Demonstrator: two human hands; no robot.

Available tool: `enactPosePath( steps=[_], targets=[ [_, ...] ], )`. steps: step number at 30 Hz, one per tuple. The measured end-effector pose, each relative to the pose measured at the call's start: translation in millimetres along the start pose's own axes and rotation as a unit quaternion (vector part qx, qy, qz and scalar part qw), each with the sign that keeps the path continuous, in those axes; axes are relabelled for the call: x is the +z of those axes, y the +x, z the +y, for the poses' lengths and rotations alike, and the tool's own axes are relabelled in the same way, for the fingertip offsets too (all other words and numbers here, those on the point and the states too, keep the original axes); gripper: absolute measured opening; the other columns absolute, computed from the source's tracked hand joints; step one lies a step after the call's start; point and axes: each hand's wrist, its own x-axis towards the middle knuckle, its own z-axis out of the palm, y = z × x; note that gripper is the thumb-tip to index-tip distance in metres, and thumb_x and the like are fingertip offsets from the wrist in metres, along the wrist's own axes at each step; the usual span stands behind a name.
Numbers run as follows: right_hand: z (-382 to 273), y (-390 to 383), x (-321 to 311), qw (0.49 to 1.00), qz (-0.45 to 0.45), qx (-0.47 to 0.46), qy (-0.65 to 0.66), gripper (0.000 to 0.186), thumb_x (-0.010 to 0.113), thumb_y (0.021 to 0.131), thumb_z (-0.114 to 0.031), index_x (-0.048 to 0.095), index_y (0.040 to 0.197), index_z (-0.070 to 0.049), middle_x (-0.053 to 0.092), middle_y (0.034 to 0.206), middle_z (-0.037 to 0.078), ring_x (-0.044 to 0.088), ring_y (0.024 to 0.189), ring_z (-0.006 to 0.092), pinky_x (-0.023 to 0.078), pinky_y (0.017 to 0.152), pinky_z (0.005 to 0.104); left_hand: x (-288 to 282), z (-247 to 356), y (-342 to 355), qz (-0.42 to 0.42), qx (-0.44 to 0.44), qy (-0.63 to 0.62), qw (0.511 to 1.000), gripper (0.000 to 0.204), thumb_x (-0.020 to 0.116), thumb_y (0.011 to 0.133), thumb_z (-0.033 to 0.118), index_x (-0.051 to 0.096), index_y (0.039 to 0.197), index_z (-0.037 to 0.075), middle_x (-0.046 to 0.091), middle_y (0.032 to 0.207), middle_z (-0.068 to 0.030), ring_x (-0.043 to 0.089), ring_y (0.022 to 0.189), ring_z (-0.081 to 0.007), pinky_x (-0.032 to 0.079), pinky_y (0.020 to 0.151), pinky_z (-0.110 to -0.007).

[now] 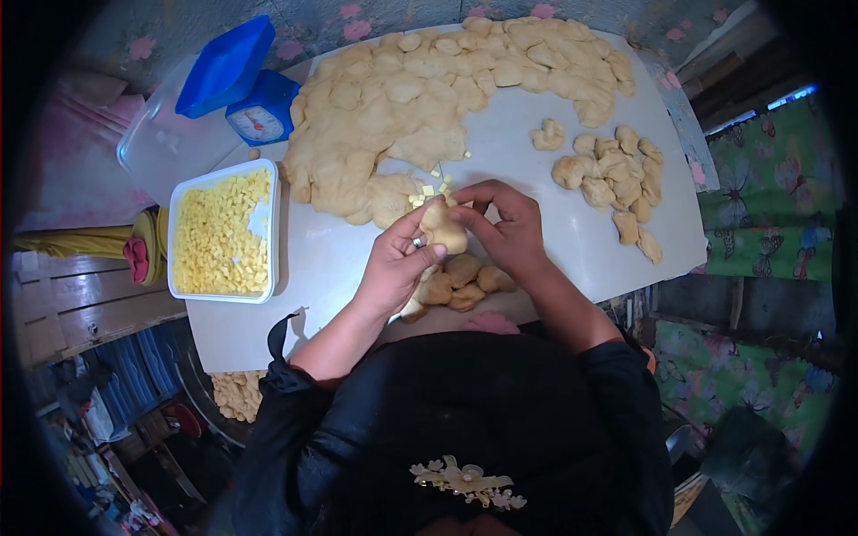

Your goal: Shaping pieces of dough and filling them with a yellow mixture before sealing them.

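Observation:
A small piece of dough [444, 234] is held up over the near middle of the table. My left hand [393, 268] cups it from the left, thumb in front, a ring on one finger. The thumb and fingertips of my right hand [508, 228] close on its upper right edge. Just beyond my fingers, a few pale yellow cubes [427, 190] lie loose on the table. Several dough pieces [465, 284] sit right below my hands, close to my body. Whether anything is inside the held dough cannot be seen.
Flattened dough pieces [384, 98] cover the table's far side. More lumps [621, 174] are piled at right. At left stand a white tub [273, 228] of yellow cubes and a blue kitchen scale [259, 107]. Below the table's left edge is a mass of small tan lumps [237, 395].

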Motion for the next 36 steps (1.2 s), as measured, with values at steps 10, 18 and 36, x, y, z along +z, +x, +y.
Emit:
enactPosePath(
  steps=[10,18,36],
  targets=[
    [4.0,-11.0,-19.2,0.936,-0.243,-0.179,-0.181,0.029,0.074,0.072,-0.025,0.065,0.093,-0.007,0.051,0.118,0.011,0.045,0.108,0.0288,0.035,0.092,0.0392,3.2,-3.2,-7.0,-0.027,-0.058,-0.072,0.995,0.065,0.051,0.088,-0.002,0.019,0.144,0.009,0.050,0.126,-0.0137,0.049,0.116,-0.0196,0.039,0.097,-0.029],
    [-5.7,-26.7,-22.7,0.976,-0.191,0.042,0.099,0.024,0.070,0.078,-0.029,0.060,0.084,-0.008,0.054,0.114,0.012,0.051,0.101,0.0297,0.037,0.089,0.0363,5.8,-0.6,11.5,-0.136,-0.122,-0.159,0.970,0.075,0.061,0.084,0.003,0.016,0.144,0.011,0.054,0.110,-0.0129,0.057,0.092,-0.0175,0.048,0.082,-0.029],
    [18.0,11.4,-60.1,0.972,-0.222,0.079,0.013,0.024,0.064,0.081,-0.014,0.060,0.102,-0.005,0.059,0.093,0.002,0.054,0.080,0.0124,0.044,0.076,0.0283,5.0,-22.9,10.3,-0.049,0.028,0.207,0.977,0.052,0.061,0.084,0.007,0.042,0.132,0.004,0.047,0.124,-0.0125,0.049,0.108,-0.0185,0.045,0.085,-0.029]
  ],
)
